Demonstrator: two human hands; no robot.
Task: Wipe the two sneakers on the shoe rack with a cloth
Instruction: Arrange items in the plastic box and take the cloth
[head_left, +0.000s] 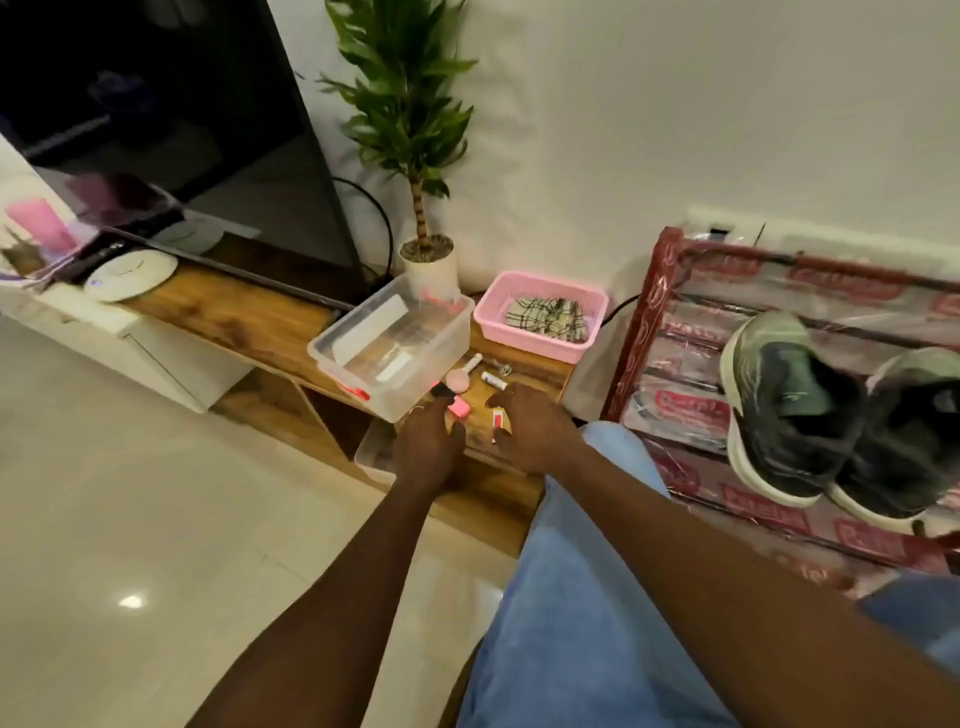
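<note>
The left hand (428, 447) and right hand (530, 431) hover loose and empty over the wooden desk (234, 312). A checked cloth (545, 318) lies in the pink basket (530, 349). Two dark sneakers (784, 410) sit together on the shoe rack (670, 270).

Both bare arms stretched forward, left hand (428, 449) and right hand (532, 431) close together, palms down, fingers relaxed

Wood-grain bench (249, 317); glossy tile floor (130, 519); pink plastic basket (540, 348); checked cloth (545, 317).

Right sneaker (909, 431) and shoe rack (660, 291) partly beyond the right edge; small shelf items (458, 407) blurred.
</note>
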